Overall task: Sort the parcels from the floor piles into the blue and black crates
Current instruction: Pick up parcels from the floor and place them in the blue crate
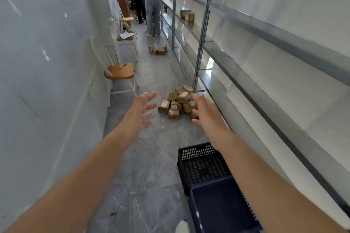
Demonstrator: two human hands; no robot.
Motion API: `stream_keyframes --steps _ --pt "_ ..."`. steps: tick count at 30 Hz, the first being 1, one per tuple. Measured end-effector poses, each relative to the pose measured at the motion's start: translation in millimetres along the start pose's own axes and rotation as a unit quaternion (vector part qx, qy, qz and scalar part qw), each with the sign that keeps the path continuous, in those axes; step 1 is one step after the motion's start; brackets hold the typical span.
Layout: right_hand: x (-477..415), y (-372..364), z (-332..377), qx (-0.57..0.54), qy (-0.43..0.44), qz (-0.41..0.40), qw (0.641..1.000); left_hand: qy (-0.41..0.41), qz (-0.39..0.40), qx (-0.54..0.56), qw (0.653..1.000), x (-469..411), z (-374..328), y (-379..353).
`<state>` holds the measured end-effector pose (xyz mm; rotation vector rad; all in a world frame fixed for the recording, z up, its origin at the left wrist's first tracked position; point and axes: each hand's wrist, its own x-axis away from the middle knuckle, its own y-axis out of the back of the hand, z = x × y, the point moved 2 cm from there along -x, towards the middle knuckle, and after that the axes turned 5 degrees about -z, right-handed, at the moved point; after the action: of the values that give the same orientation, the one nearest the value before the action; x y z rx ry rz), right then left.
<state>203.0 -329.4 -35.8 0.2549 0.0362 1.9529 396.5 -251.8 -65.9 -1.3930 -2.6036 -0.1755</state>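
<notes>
Left hand (141,108) stretched forward, fingers spread wide, empty. Parcels (176,103) heaped on floor ahead, beside shelving. Small taped cardboard boxes, probably light and stiff; grip across opposite faces. Right hand (206,111) likewise splayed, empty. Black crate (197,149), blue crate (223,210) below it.

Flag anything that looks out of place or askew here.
The near parcels lie heaped on the floor by the shelving, several tilted. A smaller parcel cluster sits farther along. A pen lies loose on a chair seat.
</notes>
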Motion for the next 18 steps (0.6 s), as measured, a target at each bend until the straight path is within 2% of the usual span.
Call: stream_keyframes --steps 5,18 --pt "-112.4 -20.9 -5.8 -0.004 -0.021 0.003 1.000 -0.002 0.013 -0.017 1.000 -110.4 4.0 -5.8" --pt "-375.9 -80.7 1.2 -0.015 -0.093 -0.007 0.996 0.070 0.014 -0.017 0.997 -373.7 -13.2 5.8"
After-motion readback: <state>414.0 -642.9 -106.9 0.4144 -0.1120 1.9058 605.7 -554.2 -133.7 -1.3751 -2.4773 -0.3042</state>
